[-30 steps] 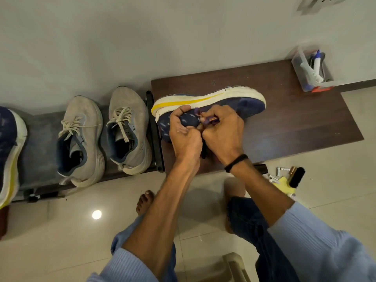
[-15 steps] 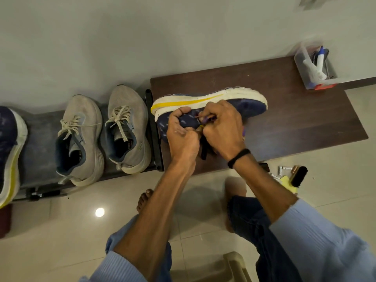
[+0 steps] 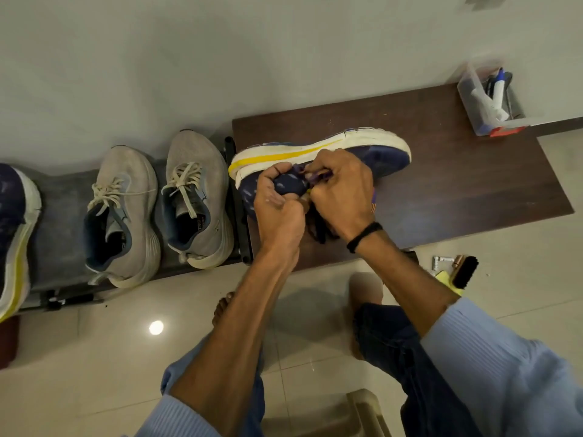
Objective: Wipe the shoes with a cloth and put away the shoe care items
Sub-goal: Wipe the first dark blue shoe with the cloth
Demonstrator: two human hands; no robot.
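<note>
Pinching a purple lace (image 3: 316, 177), the right hand's fingertips (image 3: 318, 167) curl tightly against the shoe (image 3: 386, 156), thumb and forefinger closed on the strand. The left hand (image 3: 277, 205) sits just beside them, touching the right hand (image 3: 345, 190). Its fingers (image 3: 273, 175) are bent round the navy upper and its thumb is tucked underneath, gripping the fabric. A black band (image 3: 364, 236) circles the right wrist, and both forearms are bare up to pale blue sleeves.

The shoe lies on its side on a dark board (image 3: 467, 190), its white and yellow sole turned toward the wall and its toe pointing right. Dark lace ends hang below the hands at the board's near edge.

In the board's far right corner stands a clear box (image 3: 473, 104) holding a white bottle with a blue cap and some dark items too blurred to name.

On the floor just right of the right forearm lie a brush (image 3: 465, 271) with black bristles, a yellow cloth (image 3: 444, 276) partly hidden by the arm, and a small silvery piece.

Left of the board, a low rack (image 3: 55, 200) carries two grey shoes (image 3: 126, 197) side by side with their toes to the wall. A second navy shoe (image 3: 12, 216) is at the far left edge.
</note>
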